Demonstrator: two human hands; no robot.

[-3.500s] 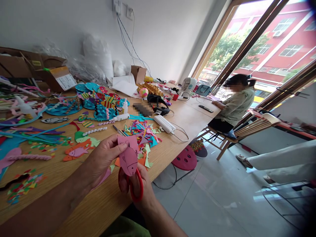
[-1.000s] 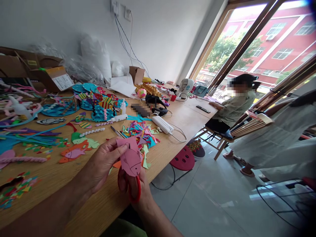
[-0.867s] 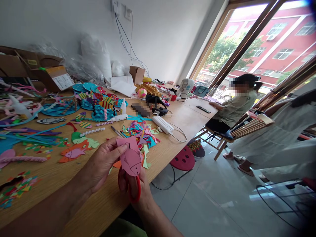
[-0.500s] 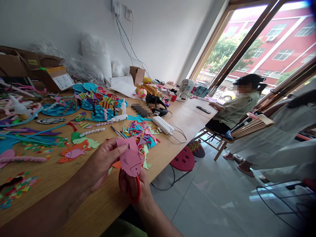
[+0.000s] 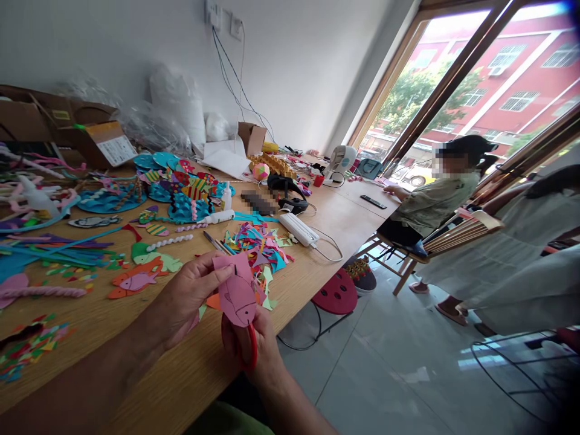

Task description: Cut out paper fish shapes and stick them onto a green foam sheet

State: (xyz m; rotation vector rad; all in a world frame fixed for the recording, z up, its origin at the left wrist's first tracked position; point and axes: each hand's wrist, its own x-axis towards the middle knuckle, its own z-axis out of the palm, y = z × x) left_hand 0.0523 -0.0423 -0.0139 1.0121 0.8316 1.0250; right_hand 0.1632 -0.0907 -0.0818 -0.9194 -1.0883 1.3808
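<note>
The left hand (image 5: pixel 194 296) was clamped on a piece of pink paper (image 5: pixel 238 299), its thumb pressed over the upper end of a drawn fish. The right hand (image 5: pixel 265 350) was closed around the red-handled scissors (image 5: pixel 252 350), fingers through the loops; the blades were hidden behind the paper, which hung just above the handles.

Just beyond the grip lay a heap of coloured scraps (image 5: pixel 260 241), and to its left an orange paper fish (image 5: pixel 124 287) lay with a pink one on top. Past the scraps, a white bottle (image 5: pixel 226 198) stood upright and another (image 5: pixel 220 217) lay on its side near it. A third bottle (image 5: pixel 38 199) leaned among pipe cleaners well to the left of the grip.

Farthest off to the left, by the wall, a labelled cardboard box (image 5: pixel 97 148) stood with its contents out of sight. Beside it, a bulky white plastic bag (image 5: pixel 176 103) looked full, though what filled it could not be made out. A small open carton (image 5: pixel 252 138) and a red cup (image 5: pixel 318 180) stood well beyond the grip, their insides unreadable.
</note>
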